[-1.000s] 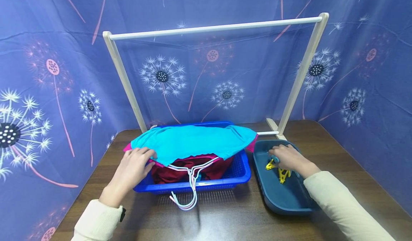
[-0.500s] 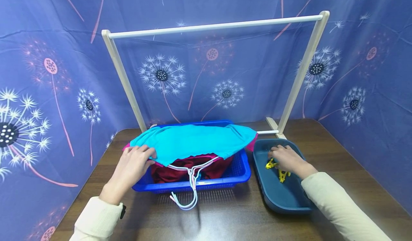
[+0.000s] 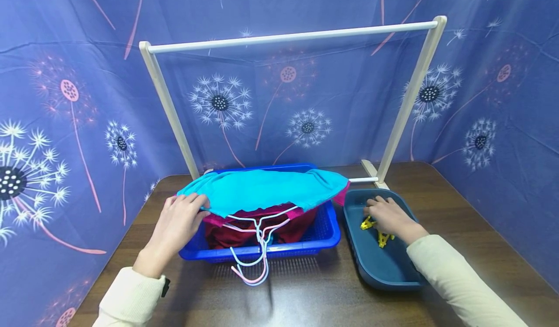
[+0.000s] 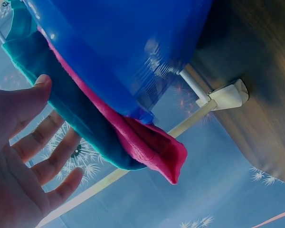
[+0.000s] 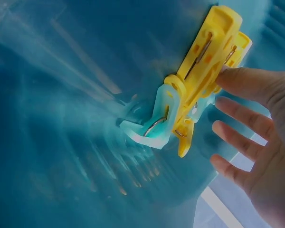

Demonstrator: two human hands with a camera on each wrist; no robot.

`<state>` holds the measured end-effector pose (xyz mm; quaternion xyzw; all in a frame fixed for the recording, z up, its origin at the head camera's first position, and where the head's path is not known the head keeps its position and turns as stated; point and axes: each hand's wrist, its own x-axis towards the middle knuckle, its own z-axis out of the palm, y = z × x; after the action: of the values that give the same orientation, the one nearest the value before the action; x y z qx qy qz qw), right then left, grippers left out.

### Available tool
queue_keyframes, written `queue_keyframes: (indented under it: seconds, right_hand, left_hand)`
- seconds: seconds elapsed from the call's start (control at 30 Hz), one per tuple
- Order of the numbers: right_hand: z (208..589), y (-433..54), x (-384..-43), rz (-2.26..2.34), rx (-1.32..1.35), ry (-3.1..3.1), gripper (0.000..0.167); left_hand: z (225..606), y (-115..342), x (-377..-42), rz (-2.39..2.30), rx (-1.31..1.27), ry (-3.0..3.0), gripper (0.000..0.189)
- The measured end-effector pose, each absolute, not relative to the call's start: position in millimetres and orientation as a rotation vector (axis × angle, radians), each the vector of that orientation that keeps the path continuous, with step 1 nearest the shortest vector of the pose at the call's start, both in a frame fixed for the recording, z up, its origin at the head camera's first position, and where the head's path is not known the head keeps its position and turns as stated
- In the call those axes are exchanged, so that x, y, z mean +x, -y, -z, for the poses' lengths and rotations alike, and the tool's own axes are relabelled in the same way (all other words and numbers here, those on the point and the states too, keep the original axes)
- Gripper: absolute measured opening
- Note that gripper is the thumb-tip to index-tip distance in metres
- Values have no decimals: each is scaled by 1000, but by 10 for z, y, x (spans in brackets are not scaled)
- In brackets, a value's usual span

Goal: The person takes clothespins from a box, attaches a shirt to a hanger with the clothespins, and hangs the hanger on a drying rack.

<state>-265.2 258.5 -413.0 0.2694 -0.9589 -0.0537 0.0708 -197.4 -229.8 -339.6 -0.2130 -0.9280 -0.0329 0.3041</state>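
My left hand (image 3: 179, 222) pinches the edge of the turquoise shirt (image 3: 262, 189) over the blue basket (image 3: 310, 245); hanger hooks (image 3: 249, 265) overhang its front rim. My right hand (image 3: 388, 218), fingers loosely spread, thumb against a yellow clothespin (image 5: 210, 51), is inside the tray (image 3: 389, 267), whose floor stretches toward me.

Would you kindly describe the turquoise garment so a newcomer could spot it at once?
Find the tall rack, then the blue basket at its foot. Across the basket's top lies the turquoise garment, brighter than the dark red cloth beneath.
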Motion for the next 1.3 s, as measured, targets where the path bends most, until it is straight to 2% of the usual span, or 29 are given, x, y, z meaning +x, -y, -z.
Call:
queue_keyframes:
  seconds: [0.53, 1.3]
  right_hand:
    - [4164, -2588, -2691, 255, 718, 2891, 30]
    - [3987, -2568, -2616, 169, 715, 2919, 31]
  left_hand:
    - [3309, 2291, -2038, 155, -517, 2351, 15]
    - [3207, 2255, -2130, 269, -447, 2345, 14]
